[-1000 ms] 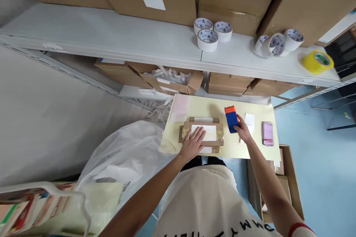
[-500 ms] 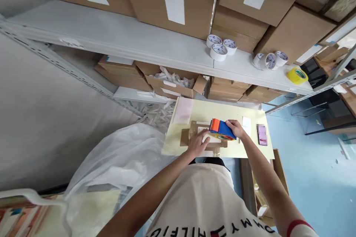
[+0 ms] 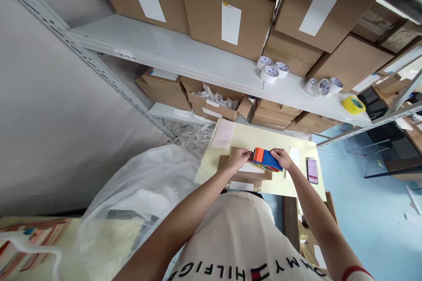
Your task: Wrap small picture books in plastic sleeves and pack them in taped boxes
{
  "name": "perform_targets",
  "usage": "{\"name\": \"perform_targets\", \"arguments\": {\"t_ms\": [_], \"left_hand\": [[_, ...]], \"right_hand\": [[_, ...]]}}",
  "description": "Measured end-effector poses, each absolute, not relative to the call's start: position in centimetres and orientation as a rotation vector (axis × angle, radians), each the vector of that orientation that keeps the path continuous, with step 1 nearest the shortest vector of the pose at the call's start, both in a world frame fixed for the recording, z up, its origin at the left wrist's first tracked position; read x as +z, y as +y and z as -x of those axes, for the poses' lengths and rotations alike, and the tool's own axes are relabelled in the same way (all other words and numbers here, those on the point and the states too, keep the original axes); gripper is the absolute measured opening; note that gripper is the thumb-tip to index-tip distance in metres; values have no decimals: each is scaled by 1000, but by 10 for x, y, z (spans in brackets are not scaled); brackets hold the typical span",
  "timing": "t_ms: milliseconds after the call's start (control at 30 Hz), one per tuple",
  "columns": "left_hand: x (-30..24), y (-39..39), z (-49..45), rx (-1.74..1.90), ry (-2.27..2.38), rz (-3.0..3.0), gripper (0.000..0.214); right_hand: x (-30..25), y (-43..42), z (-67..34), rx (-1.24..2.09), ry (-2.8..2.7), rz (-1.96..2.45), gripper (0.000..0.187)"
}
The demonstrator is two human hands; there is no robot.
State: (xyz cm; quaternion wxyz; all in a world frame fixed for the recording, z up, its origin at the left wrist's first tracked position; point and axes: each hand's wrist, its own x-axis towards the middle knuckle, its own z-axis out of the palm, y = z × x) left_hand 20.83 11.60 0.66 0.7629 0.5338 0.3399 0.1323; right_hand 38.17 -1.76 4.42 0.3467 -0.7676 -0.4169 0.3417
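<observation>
A flat cardboard parcel with a white label lies on the pale yellow table. My right hand is closed round a blue and orange tape dispenser, held over the parcel. My left hand is at the dispenser's orange end with its fingers pinched together, over the parcel's left part. What the fingers pinch is too small to make out.
A phone and a white slip lie right of the parcel. White tape rolls and a yellow roll sit on the shelf below large cartons. A big white plastic bag is at my left.
My right hand lifted the dispenser from the table and brought it over the parcel. My left hand left the label and closed at the dispenser's orange end. The view tilted upward.
</observation>
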Motion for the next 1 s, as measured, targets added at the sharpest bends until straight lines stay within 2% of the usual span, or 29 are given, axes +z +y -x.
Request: {"name": "perform_targets", "arguments": {"t_ms": [167,400,733,800,900,1000], "left_hand": [[-9,127,-183,355,883,-1203,20],[-43,159,-124,356,1078,-1299,29],[-92,146,-141,264,1219,-1625,16],[-97,142,-140,248,1253,-1651,22],[-102,136,-136,248,1300,-1666,46],[-108,121,-138,344,1168,-1655,60]], "right_hand": [[54,-17,-376,754,-1232,2160,56],[64,-16,-373,695,-1453,2445,52],[68,-3,-353,633,-1514,2624,46],[68,-3,-353,621,-1509,2634,46],[69,-4,-353,618,-1497,2644,48],[70,-5,-351,607,-1495,2640,47]]}}
